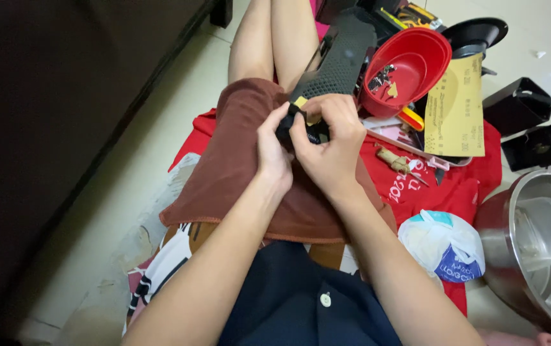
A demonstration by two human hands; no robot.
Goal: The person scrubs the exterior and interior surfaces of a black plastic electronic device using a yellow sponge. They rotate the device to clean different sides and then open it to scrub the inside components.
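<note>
My left hand (274, 148) and my right hand (330, 138) meet over my lap, both gripping a small black object with a yellow part (301, 102). It sits at the near end of a long black perforated panel (339, 61) that rests on my thigh and points away from me. Fingers hide most of the small object. A brown cloth (237, 166) covers my lap beneath both hands.
A red bowl (416, 54) with small metal parts sits to the right of the panel. A tan paper sheet (458, 109), black boxes (517, 102), a knotted white plastic bag (445, 243) and a steel pot (538, 237) lie on the right. Dark furniture (64, 96) fills the left.
</note>
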